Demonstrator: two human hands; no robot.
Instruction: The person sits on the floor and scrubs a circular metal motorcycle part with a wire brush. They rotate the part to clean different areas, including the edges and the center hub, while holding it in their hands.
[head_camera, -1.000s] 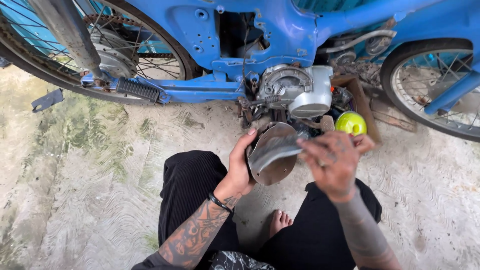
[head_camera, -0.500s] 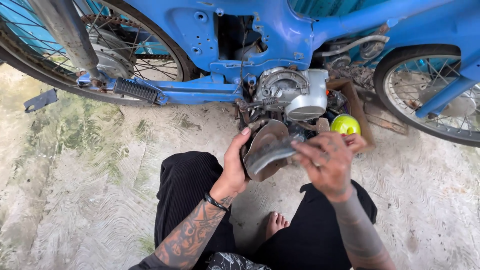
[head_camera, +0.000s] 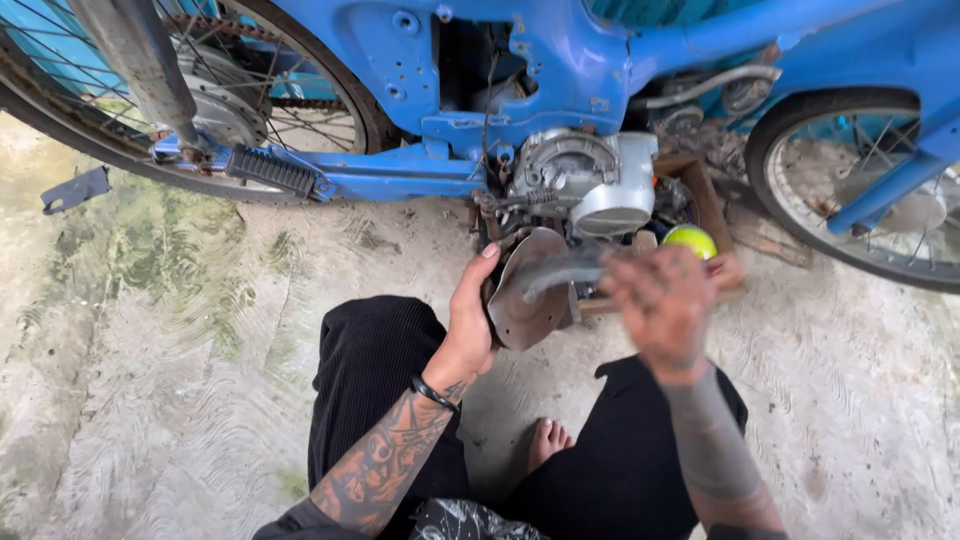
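Motorbike: a blue motorbike (head_camera: 560, 60) is standing across the top of the view, with one spoked wheel at the left and one at the right.
Ground: pale concrete ground (head_camera: 150, 400) with some green stains is lying under everything.
Person: the person is sitting on the ground in black trousers (head_camera: 370, 380), and one bare foot (head_camera: 547, 440) is showing between the legs.
Engine: the grey engine (head_camera: 590, 180) is hanging under the frame in the middle, just above the hands.
Footrest: a black ribbed footrest (head_camera: 272, 170) is sticking out from the blue bar at the left, well apart from the hands.
Cover: a round, dull metal engine cover (head_camera: 530, 300) is being held just below the engine, in front of the person's knees.
Left hand: the left hand (head_camera: 470, 320) is gripping the left edge of the cover, with the fingers curled around its rim.
Right hand: the right hand (head_camera: 665, 300) is blurred; the fingers are closed around a grey tool or cloth (head_camera: 562, 272) lying across the cover, and I cannot tell which one it is.
Ball: a small yellow-green ball (head_camera: 690, 240) is lying beside the engine, just above the right hand.
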